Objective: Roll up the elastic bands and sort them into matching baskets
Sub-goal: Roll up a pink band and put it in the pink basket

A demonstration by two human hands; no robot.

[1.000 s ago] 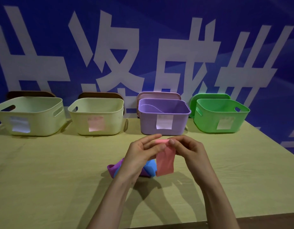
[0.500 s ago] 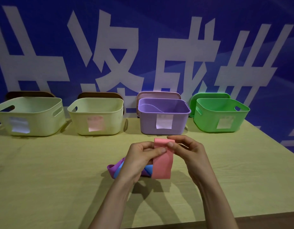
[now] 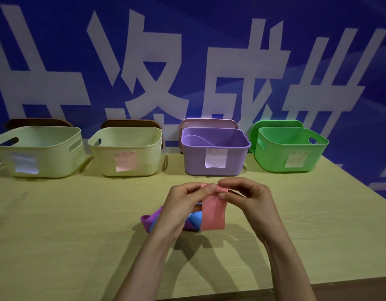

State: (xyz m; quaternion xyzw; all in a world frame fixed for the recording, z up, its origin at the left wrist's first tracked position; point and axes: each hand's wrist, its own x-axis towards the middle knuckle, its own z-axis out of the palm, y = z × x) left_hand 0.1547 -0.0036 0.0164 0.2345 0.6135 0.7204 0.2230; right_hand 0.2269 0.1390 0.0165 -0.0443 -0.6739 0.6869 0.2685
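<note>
Over the middle of a pale wood-grain table (image 3: 57, 235), the left hand (image 3: 183, 205) and right hand (image 3: 246, 198) both pinch the top end of a smooth, flat pink elastic band (image 3: 213, 213), whose remainder hangs down as a limp strip. Behind it on the table a looped purple band (image 3: 147, 220) and a blue band (image 3: 195, 218) lie crossed. Along the far edge stand four glossy plastic baskets with rounded corners and paper labels: a left cream basket (image 3: 37, 153), second cream basket (image 3: 126, 153), purple basket (image 3: 216, 157) and green basket (image 3: 289, 155).

Big white Chinese letters (image 3: 242, 83) fill the blue wall (image 3: 187, 18); one reads "成". The paper labels (image 3: 216, 157) on the baskets (image 3: 235, 164) are too blurry to read.
</note>
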